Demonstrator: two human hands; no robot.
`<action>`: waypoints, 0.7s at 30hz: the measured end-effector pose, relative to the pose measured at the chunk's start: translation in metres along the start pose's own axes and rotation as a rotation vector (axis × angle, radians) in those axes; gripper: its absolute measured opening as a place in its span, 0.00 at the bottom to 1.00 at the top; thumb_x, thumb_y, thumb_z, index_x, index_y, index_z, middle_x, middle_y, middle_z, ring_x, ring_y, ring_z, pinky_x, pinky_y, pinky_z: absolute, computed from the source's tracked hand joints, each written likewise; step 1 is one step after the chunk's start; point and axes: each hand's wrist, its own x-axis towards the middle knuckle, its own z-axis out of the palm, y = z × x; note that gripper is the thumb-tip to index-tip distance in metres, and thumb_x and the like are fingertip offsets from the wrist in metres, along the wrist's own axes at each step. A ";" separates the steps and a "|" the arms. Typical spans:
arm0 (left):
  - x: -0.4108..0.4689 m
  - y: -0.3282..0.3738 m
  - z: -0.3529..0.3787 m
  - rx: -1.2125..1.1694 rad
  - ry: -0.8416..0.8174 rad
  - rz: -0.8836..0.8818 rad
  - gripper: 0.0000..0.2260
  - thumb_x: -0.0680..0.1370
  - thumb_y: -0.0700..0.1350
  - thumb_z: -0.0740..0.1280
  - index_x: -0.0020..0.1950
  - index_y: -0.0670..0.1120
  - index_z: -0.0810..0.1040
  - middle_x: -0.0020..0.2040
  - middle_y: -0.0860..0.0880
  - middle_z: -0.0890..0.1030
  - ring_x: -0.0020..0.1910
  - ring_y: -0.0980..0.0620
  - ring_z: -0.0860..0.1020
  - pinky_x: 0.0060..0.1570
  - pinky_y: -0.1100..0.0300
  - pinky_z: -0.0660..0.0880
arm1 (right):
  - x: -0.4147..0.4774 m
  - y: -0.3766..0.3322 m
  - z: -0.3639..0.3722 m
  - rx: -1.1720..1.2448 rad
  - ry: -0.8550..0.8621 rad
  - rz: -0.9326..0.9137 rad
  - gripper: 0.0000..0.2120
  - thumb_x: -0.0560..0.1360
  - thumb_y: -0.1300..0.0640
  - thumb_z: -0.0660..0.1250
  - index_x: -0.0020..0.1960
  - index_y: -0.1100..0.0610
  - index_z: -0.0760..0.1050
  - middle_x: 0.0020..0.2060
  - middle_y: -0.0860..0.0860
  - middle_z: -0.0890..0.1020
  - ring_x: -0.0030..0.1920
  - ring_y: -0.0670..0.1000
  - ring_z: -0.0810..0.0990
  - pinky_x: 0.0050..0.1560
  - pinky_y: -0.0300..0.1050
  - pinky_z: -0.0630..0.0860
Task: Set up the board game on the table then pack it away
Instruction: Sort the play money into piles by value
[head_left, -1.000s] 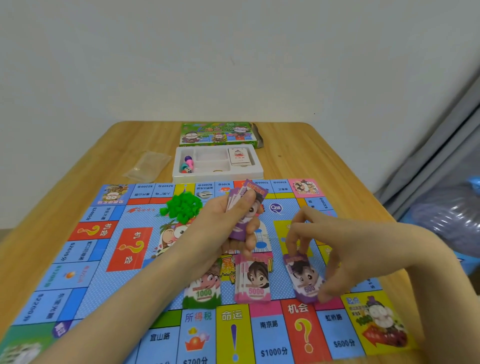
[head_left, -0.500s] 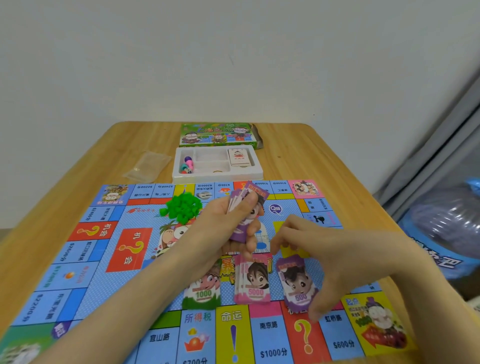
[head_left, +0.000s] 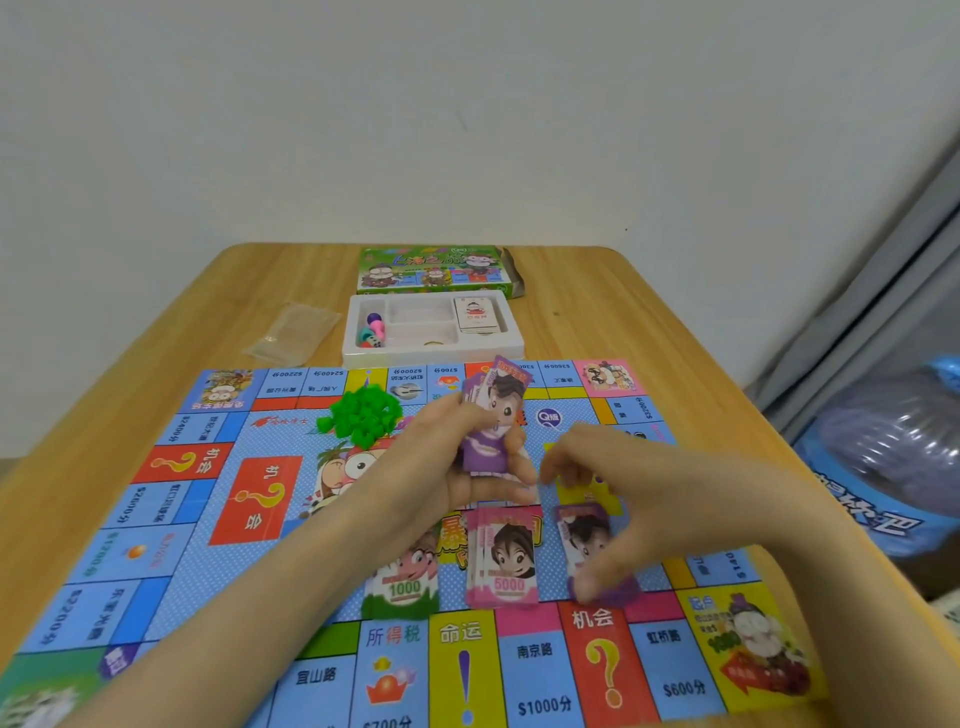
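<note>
On the near half of the board lie the green notes, pink notes and purple pile. My right hand arches over the purple pile, fingers curled; whether they pinch it, I cannot tell. Above the board's middle, my left hand curls its fingers round a purple sheaf. Green houses heap farther up the board, and the white tray sits just past its far edge.

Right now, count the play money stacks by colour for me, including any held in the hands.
green 1000 stack: 1
pink 5000 stack: 1
purple: 2, the lying purple stack beside the pink one, and the held purple stack in the left hand
Total: 4
</note>
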 end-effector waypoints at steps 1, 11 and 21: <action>0.000 0.000 0.000 -0.011 -0.009 0.003 0.06 0.82 0.36 0.55 0.49 0.38 0.70 0.33 0.44 0.79 0.31 0.47 0.80 0.32 0.57 0.80 | 0.001 0.001 -0.002 0.059 0.083 0.000 0.28 0.63 0.35 0.70 0.58 0.44 0.66 0.52 0.37 0.69 0.51 0.37 0.70 0.46 0.30 0.69; -0.007 -0.001 -0.001 0.202 -0.089 -0.029 0.08 0.76 0.40 0.65 0.54 0.44 0.77 0.44 0.43 0.85 0.38 0.48 0.85 0.39 0.57 0.82 | 0.024 -0.001 0.002 0.701 0.783 -0.218 0.19 0.61 0.45 0.70 0.48 0.52 0.75 0.38 0.49 0.79 0.41 0.52 0.79 0.44 0.44 0.76; -0.009 0.001 0.000 0.210 -0.079 -0.025 0.07 0.72 0.39 0.68 0.50 0.43 0.78 0.42 0.42 0.85 0.32 0.50 0.83 0.29 0.64 0.79 | 0.027 0.003 0.004 0.718 0.863 -0.319 0.09 0.73 0.68 0.68 0.40 0.55 0.75 0.31 0.55 0.82 0.33 0.52 0.81 0.36 0.42 0.77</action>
